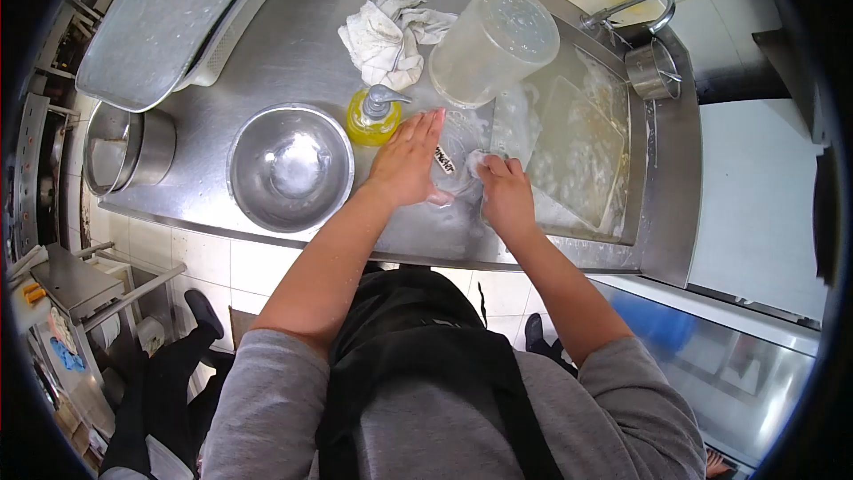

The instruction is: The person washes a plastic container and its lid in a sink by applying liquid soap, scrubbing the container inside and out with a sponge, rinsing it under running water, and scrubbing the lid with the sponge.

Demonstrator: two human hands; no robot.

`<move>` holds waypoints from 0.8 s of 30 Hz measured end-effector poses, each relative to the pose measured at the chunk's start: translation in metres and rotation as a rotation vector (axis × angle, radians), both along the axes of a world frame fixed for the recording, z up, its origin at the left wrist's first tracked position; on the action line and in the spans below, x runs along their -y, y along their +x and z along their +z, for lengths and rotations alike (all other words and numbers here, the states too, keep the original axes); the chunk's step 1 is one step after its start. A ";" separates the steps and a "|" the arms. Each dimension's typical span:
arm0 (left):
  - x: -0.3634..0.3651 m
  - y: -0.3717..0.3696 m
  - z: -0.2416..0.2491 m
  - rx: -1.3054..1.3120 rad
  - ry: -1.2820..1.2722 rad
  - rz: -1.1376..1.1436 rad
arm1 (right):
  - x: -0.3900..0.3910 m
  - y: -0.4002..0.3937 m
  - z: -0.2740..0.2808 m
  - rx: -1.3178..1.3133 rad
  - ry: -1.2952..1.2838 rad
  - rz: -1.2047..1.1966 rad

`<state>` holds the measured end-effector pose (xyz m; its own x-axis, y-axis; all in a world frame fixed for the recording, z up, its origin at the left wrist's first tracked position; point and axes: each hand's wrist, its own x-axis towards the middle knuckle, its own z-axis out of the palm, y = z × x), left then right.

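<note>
Between my hands is a clear round plastic lid [461, 135], wet and bearing a small black-and-white label. My left hand [409, 160] steadies its left side, fingers stretched along the far edge and thumb at the near edge. On the lid's right side, my right hand [507, 196] is closed round a white scrubbing pad [476, 163], pressed against the plastic. A yellow soap pump bottle [374, 116] stands just beyond my left hand. Farther back, a large translucent plastic container [494, 44] rests beside a crumpled white cloth [391, 36].
A steel bowl [290, 167] sits left on the metal counter [200, 173]. The sink [577, 142] at right holds cloudy water and a submerged flat sheet. A faucet [635, 9] and small steel pot [652, 69] are at its back. Large trays [178, 18] stand far left.
</note>
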<state>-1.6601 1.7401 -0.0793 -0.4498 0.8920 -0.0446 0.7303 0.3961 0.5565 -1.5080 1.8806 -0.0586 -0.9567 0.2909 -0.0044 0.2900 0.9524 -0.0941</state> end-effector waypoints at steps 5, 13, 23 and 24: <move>0.001 -0.001 0.001 -0.011 0.000 -0.006 | 0.002 -0.066 -0.005 -0.051 -0.005 0.044; 0.001 0.000 -0.001 0.019 0.024 -0.006 | -0.007 -0.036 -0.005 -0.071 0.046 -0.020; 0.000 0.003 -0.001 -0.003 0.012 0.000 | -0.008 -0.053 0.005 -0.029 0.056 0.088; 0.000 0.002 -0.001 0.011 0.010 0.010 | -0.009 -0.045 0.006 0.007 0.089 0.041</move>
<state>-1.6585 1.7398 -0.0800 -0.4579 0.8881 -0.0410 0.7203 0.3976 0.5684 -1.5530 1.8901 -0.0528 -0.9679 0.2511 0.0127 0.2510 0.9680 -0.0067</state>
